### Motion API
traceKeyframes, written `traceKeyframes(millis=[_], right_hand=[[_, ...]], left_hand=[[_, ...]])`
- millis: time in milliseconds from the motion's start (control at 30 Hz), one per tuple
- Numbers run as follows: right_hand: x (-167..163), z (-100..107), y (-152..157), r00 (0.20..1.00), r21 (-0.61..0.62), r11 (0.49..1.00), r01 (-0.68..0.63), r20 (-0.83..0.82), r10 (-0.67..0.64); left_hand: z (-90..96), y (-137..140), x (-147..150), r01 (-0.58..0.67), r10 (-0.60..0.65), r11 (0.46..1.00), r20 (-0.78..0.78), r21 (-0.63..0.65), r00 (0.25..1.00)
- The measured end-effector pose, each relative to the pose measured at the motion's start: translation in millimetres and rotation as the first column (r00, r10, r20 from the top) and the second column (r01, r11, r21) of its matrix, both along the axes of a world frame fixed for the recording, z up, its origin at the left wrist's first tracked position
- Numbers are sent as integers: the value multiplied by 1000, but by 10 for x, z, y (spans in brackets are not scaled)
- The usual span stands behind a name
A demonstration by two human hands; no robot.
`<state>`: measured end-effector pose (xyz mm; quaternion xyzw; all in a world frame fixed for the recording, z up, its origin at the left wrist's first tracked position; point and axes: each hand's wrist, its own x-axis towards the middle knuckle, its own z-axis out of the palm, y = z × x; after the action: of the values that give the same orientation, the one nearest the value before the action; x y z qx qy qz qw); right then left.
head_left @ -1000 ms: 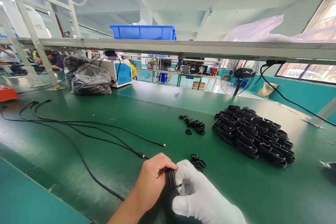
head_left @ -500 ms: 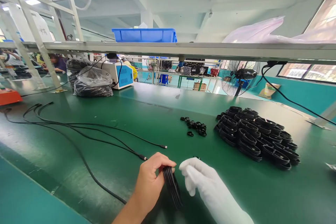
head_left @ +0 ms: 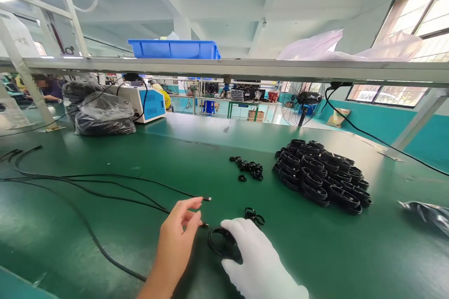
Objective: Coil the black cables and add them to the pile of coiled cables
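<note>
My right hand (head_left: 250, 254), in a white glove, grips a coiled black cable (head_left: 214, 243) at the front of the bench; the fingers hide part of the coil. To its left, my bare left hand (head_left: 180, 229) has thumb and fingers apart with nothing between them. Beside its fingertips lie the plug ends of loose black cables (head_left: 122, 197), which stretch away leftward. A couple of small black loops (head_left: 254, 216) rest just beyond the gloved hand, and more small black loops (head_left: 249, 167) form a loose cluster farther back.
A heap of coiled black cables (head_left: 321, 173) sits on the green bench (head_left: 196, 159) at the right. A plastic bag (head_left: 430, 212) lies at the right edge. Back left are a filled bag (head_left: 105, 114) and a blue-white machine (head_left: 150, 103). Overhead, a shelf (head_left: 245, 66) carries a blue bin (head_left: 175, 50).
The coil has passed from my left hand to my gloved right hand and is lower, near the bench. My left hand has let go and moved left. The view has turned right.
</note>
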<state>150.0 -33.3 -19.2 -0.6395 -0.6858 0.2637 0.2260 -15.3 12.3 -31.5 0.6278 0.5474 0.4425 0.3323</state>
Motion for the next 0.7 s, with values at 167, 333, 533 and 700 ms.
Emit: traceKeyframes(millis=[167,333,533,700], right_hand=[[51,50,-17,994,-178,978,-105,-14,104],[117,156,-23,968,-185,983,23,-240,-68],[13,11,-28,966,-265,961,-78,-258,8],[63,120,-8,727,-364,923,-124,-667,-166]], left_hand=[[-16,-7,10,2,-1,999,-14,48,1000],[-12,-6,10,-3,3,998,-13,63,1000],[3,-21,1,-5,3,996,28,92,1000],[-8,-3,-43,-23,19,994,33,111,999]])
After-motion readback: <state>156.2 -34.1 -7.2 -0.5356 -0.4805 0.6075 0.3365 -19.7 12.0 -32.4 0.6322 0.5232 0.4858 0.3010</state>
